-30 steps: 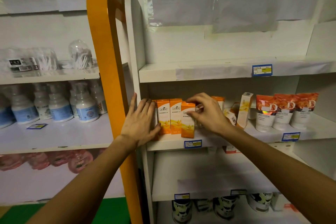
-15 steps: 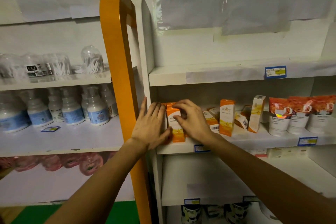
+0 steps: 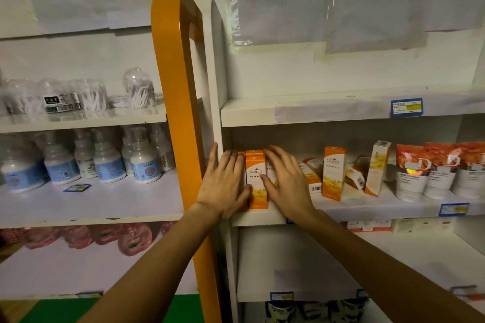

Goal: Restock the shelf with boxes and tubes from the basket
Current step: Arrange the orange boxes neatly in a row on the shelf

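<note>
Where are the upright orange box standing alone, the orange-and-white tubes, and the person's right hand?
Lone orange box [image 3: 333, 173], head view, front face.
Orange-and-white tubes [image 3: 412, 173], head view, leftmost tube's body.
Right hand [image 3: 286, 181], head view, back of hand.

Both bare forearms reach up from lower frame, converging toward centre. Left hand [image 3: 225, 186] flat, palm forward, 4 fingers straight and pointing up, thumb angled out to right. Right hand [image 3: 287, 183] just beside it on right, palm forward, fingers extended and slanted up-left, thumb pointing toward left hand. Hands close together, not touching. Wrists nearly straight, neither hand curled.
</note>
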{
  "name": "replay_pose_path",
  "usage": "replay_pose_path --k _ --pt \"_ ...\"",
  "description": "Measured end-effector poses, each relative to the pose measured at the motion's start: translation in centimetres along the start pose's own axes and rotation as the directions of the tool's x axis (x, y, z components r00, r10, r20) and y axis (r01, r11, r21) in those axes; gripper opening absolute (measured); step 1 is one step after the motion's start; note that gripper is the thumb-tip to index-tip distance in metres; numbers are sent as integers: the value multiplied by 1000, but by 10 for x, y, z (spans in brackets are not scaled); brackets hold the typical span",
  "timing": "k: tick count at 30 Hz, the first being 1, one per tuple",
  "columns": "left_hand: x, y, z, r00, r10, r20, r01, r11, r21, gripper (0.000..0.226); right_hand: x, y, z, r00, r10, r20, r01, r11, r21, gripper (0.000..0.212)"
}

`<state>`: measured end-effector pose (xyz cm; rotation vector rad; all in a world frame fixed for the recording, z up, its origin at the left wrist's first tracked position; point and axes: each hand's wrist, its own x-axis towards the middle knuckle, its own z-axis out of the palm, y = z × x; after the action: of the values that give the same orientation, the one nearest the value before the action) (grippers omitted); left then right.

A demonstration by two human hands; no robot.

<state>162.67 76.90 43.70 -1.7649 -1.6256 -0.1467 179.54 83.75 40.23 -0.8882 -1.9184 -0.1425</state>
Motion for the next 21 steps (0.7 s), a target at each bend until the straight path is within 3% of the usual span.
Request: replay_pose_path --k 3,6,8,11,13,16,21 --pt "1 1 0 1000 -24 7 24 1000 -10 78 -11 8 0 975 215 -58 -207 972 110 63" --pt "0 3 -1 999 -42 -4 42 998 -39 79 -18 19 -1 925 376 58 -380 906 184 74" --pt "1 5 -4 997 -60 -41 57 995 -86 80 -20 25 0 898 404 174 -435 875 214 76" --pt "3 10 -8 997 40 -73 -47 994 -95 80 -18 27 2 859 414 301 -504 788 355 68" --pt "9 9 -13 995 93 -37 -97 984 -146 79 -12 25 2 833 443 330 -552 703 448 60" --pt "23 5 -19 998 47 34 -36 962 -271 82 -2 24 0 785 450 426 -620 578 531 53" --pt "46 6 -18 980 33 194 31 949 -315 88 6 31 -2 769 413 488 -633 597 492 47"
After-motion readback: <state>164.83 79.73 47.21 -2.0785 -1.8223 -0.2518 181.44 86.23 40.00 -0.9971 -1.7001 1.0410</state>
